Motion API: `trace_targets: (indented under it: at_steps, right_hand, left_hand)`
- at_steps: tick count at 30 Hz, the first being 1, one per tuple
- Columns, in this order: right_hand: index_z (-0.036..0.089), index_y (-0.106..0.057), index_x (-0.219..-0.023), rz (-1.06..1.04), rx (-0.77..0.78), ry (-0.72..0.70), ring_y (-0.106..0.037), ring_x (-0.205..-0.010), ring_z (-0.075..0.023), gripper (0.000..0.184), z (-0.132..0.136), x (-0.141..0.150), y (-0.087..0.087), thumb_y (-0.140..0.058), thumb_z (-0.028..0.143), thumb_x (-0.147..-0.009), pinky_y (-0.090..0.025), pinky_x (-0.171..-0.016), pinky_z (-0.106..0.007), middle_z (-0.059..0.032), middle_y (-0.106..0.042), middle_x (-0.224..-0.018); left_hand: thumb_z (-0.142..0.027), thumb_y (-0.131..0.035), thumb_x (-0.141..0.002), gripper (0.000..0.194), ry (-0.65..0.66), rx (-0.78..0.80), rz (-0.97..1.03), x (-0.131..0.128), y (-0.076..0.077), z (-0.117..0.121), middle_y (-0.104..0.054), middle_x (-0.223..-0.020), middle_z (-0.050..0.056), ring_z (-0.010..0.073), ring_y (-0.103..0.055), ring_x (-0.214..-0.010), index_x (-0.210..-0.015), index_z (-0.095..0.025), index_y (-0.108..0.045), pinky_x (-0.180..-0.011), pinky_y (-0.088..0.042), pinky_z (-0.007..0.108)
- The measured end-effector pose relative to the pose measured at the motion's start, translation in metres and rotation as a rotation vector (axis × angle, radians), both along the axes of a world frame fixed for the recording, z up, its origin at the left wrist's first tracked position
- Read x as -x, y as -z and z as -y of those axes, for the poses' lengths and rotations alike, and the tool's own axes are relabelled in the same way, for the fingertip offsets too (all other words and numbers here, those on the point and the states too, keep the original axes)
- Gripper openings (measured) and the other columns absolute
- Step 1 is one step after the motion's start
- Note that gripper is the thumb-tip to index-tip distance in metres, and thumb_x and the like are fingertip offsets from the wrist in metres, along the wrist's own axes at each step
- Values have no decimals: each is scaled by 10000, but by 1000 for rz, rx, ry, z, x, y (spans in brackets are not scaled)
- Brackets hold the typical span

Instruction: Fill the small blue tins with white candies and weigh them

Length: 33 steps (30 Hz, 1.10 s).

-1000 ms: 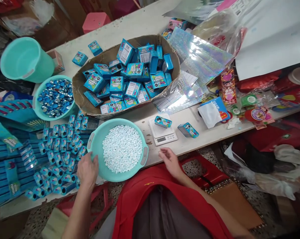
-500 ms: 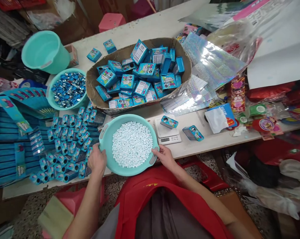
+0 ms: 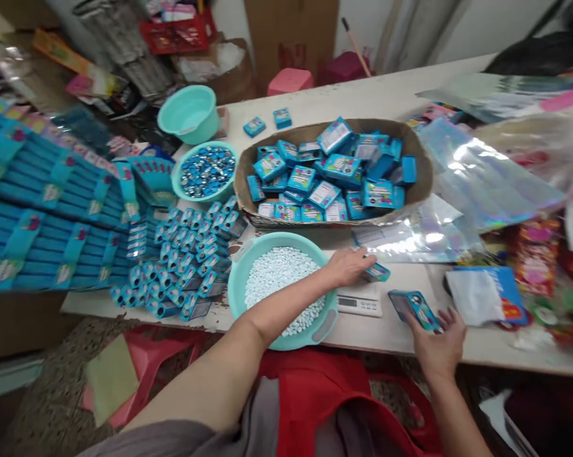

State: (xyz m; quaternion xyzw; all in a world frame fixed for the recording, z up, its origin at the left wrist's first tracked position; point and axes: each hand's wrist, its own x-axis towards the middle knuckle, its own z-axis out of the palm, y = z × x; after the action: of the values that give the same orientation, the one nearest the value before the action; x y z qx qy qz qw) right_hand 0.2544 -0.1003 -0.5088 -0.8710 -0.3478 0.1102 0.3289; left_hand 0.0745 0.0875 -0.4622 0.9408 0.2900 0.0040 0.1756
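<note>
My left hand [image 3: 347, 267] reaches across a mint-green basin [image 3: 235, 279] of small white candies [image 3: 276, 273]. Its fingers are closed around one end of a small blue candy tin [image 3: 379, 273] at the white digital scale [image 3: 369, 304]; the hand hides part of the tin and most of the scale's plate. Farther right, my right hand [image 3: 436, 339] is at a second blue tin [image 3: 417, 308] on the table, thumb against its near side and the other fingers spread past its right end.
Behind the basin stands a cut-down cardboard box [image 3: 296, 221] full of blue tins. Many open tins [image 3: 181, 260] stand at the left, near a basin of metallic blue caps [image 3: 207, 171] and stacked blue packs [image 3: 52, 235]. Shiny plastic sheets [image 3: 490, 184] lie at the right.
Both hands have let go of the basin. My left hand has crossed rightward to the tin at the scale, and my right hand has moved right to the other tin. The camera view has shifted.
</note>
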Motion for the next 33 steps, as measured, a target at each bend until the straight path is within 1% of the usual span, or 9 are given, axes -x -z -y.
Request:
trace_targets:
  at_steps: [3, 6, 9, 14, 19, 23, 28, 30, 33]
  right_hand:
    - [154, -646, -924, 6, 117, 46, -581, -822, -374, 637, -19, -8, -2, -630, 695, -589, -445, -778, -558, -113, -588, -789]
    - [159, -668, -956, 83, 21, 40, -591, -805, -340, 640, -34, 9, -22, -609, 704, -625, -457, -789, -503, -109, -616, -799]
    - [139, -669, -953, 60, -77, -147, -600, -785, -290, 657, -54, 36, -40, -602, 714, -644, -478, -760, -435, -111, -642, -820]
    - [157, -652, -923, -36, -105, -350, -608, -759, -232, 608, -85, 68, -26, -539, 716, -713, -494, -721, -371, -93, -653, -815]
    - [166, -607, -1027, -47, -113, -403, -606, -901, -258, 594, -87, 75, -10, -555, 680, -735, -498, -787, -407, -119, -641, -960]
    - [176, -518, -1191, 101, -198, -371, -534, -1084, -286, 565, -112, 57, -40, -563, 576, -795, -478, -860, -460, -152, -574, -1144]
    - [194, -566, -1140, 307, -114, -644, -499, -1141, -270, 334, -221, 11, -75, -565, 350, -845, -403, -972, -459, -140, -573, -1188]
    - [141, -573, -1145, 308, 159, -768, -506, -1115, -268, 471, -270, -3, -69, -663, 395, -758, -408, -946, -429, -167, -520, -1248]
    - [86, -556, -1178, 263, 323, -757, -537, -1046, -287, 712, -323, -14, -46, -772, 458, -610, -444, -857, -438, -220, -488, -1265]
  left_hand:
    - [-233, -510, -873, 270, -200, -72, 75, 27, -23, -6, -607, -1031, 91, 197, -608, -878, -1133, -169, -545, -715, -477, 309]
    - [-355, -575, -850, 370, -516, -181, 224, 106, -64, 6, -627, -1005, 79, 184, -604, -885, -1159, -157, -530, -735, -478, 288]
    - [-416, -578, -843, 384, -912, -317, 173, 193, -86, 14, -635, -1025, 96, 208, -602, -928, -1121, -152, -557, -763, -473, 302]
    - [-431, -579, -820, 454, -1245, -269, -174, 276, -53, -2, -612, -1104, 146, 304, -573, -1026, -1166, -137, -561, -801, -449, 366]
    - [-401, -537, -838, 411, -1173, -133, -288, 287, 4, -28, -587, -1133, 146, 315, -530, -1069, -1174, -167, -570, -833, -428, 373]
    - [-330, -517, -839, 382, -1205, -192, -297, 289, 27, -41, -559, -1136, 168, 332, -484, -1095, -1173, -155, -576, -860, -411, 394]
    - [-310, -495, -844, 345, -1197, -184, -190, 291, 20, -34, -557, -1139, 171, 334, -454, -1132, -1136, -149, -585, -928, -380, 434]
    - [-321, -457, -871, 344, -1183, -212, -71, 282, 16, -20, -565, -1140, 171, 309, -467, -1136, -1135, -135, -575, -977, -359, 433]
    - [-361, -377, -910, 363, -1113, -111, 101, 255, 20, 16, -596, -1095, 152, 257, -521, -1087, -1118, -135, -571, -984, -378, 385]
